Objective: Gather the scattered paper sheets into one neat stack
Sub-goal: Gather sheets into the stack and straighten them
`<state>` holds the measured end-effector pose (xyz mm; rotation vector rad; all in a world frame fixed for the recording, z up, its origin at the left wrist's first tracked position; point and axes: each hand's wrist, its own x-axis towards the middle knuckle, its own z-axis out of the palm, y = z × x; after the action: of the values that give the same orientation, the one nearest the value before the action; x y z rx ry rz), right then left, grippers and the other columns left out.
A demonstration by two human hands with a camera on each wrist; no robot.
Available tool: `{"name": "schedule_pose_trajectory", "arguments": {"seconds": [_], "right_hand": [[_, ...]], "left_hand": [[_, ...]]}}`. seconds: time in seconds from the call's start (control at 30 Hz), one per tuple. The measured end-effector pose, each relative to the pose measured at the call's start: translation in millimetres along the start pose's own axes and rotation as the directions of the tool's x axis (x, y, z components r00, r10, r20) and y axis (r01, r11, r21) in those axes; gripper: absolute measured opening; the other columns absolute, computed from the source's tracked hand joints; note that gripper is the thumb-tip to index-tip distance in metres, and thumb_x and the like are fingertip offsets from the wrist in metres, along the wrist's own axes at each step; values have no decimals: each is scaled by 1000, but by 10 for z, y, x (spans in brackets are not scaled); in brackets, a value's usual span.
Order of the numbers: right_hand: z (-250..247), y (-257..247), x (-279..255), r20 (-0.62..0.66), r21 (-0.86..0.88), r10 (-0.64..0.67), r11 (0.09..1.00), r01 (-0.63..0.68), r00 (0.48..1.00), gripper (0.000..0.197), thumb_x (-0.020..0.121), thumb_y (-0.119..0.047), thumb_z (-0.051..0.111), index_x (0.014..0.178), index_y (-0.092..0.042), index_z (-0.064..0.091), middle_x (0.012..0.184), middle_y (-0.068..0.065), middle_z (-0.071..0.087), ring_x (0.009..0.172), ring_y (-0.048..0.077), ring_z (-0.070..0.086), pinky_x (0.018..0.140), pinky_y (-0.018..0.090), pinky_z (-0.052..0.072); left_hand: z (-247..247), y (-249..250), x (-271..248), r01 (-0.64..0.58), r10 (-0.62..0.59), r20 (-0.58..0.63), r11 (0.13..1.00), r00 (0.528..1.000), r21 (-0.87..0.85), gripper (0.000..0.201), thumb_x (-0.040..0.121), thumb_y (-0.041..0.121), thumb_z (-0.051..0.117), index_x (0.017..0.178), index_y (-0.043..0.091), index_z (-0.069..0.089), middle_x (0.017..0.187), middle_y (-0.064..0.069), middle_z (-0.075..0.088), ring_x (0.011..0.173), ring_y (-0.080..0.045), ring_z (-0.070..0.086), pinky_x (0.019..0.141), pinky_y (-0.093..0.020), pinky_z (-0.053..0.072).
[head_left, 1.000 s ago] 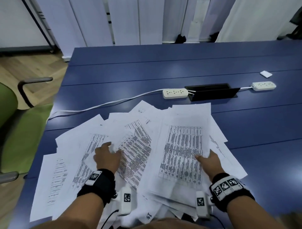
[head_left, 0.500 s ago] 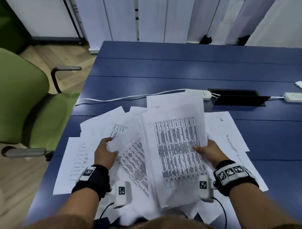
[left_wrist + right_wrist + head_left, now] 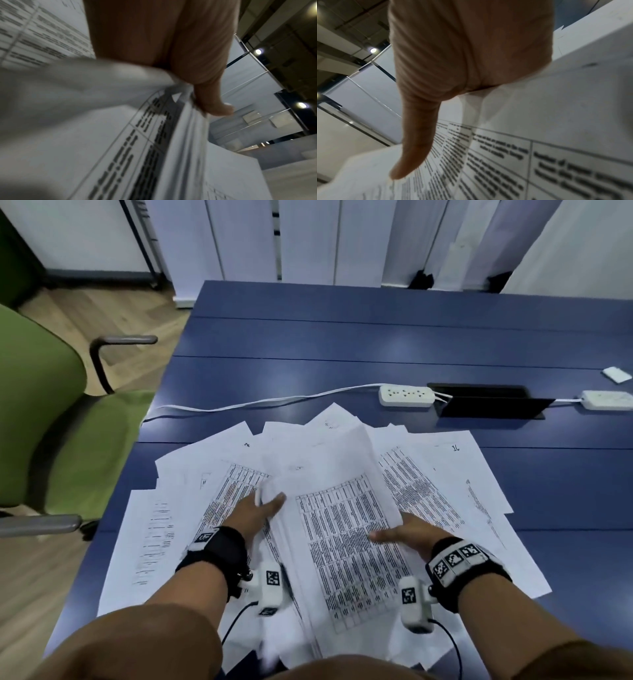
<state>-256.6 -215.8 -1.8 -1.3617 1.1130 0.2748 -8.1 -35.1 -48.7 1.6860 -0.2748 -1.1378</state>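
Several printed sheets (image 3: 346, 529) are sitting as a raised bundle between both hands, above loose sheets (image 3: 472, 491) lying spread over the blue bench (image 3: 342, 344). Left hand (image 3: 255, 517) is closing its grip on the bundle's left edge; right hand (image 3: 407, 537) is pinching the right edge, thumb lying on top.
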Motion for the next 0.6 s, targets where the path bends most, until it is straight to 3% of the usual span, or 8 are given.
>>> {"name": "schedule_pose_trajectory", "arguments": {"seconds": [0.07,0.13,0.2,0.27,0.37,0.4,0.47,0.6], "right_hand": [[-9,44,18,1,-3,-12,1000,12,1000,58,69,-25,83,117,-24,49,107,-3,62,114,23,52,98,37,36],[-19,96,7,-56,24,-35,999,36,998,61,65,-25,85,117,-20,54,110,1,64,117,26,54,100,40,38],[-56,213,47,-147,92,-38,994,52,988,65,63,-24,87,118,-12,55,111,5,66,116,29,55,102,44,39],[-67,266,12,-224,195,-18,979,63,974,80,58,-23,88,126,-6,51,118,13,64,122,34,52,106,50,36],[-98,301,-57,-322,332,35,940,78,946,77,71,-9,81,136,0,41,133,19,54,132,38,41,111,50,26],[-108,305,-84,-330,380,45,921,88,943,74,74,-4,77,137,3,39,133,19,53,132,38,39,111,49,25],[-71,299,-122,-330,417,48,903,100,943,80,70,-4,79,138,3,38,129,11,53,130,38,41,111,48,26],[-27,296,-98,-326,445,19,885,135,945,88,55,-19,86,133,-2,46,132,18,56,128,37,45,111,54,27]], "left_hand": [[68,72,-17,13,-12,64,1000,998,-15,64,66,55,81,111,12,69,105,-8,71,92,-23,64,81,-35,47],[104,156,-13,-9,11,70,1000,997,-24,63,64,55,81,106,10,71,101,-9,73,91,-26,68,81,-36,50],[34,192,21,-73,76,-121,997,990,28,51,73,49,77,105,11,69,102,-8,72,95,-26,68,85,-38,53],[-154,143,54,-70,144,-397,978,906,194,51,76,48,74,112,15,61,108,-8,64,105,-29,62,94,-41,50],[-489,-1,-59,208,123,-614,874,780,439,62,75,44,76,125,17,54,126,-15,55,121,-39,47,101,-46,38],[-565,-54,-124,292,115,-625,809,772,510,64,75,41,76,129,17,51,131,-16,50,124,-40,42,101,-48,36],[-637,-143,-252,332,128,-587,720,799,609,69,76,37,76,132,12,46,135,-17,45,124,-41,41,99,-49,37],[-751,-267,-300,371,87,-557,660,826,653,77,69,50,78,125,8,48,126,-21,47,116,-42,49,95,-48,44]]}}
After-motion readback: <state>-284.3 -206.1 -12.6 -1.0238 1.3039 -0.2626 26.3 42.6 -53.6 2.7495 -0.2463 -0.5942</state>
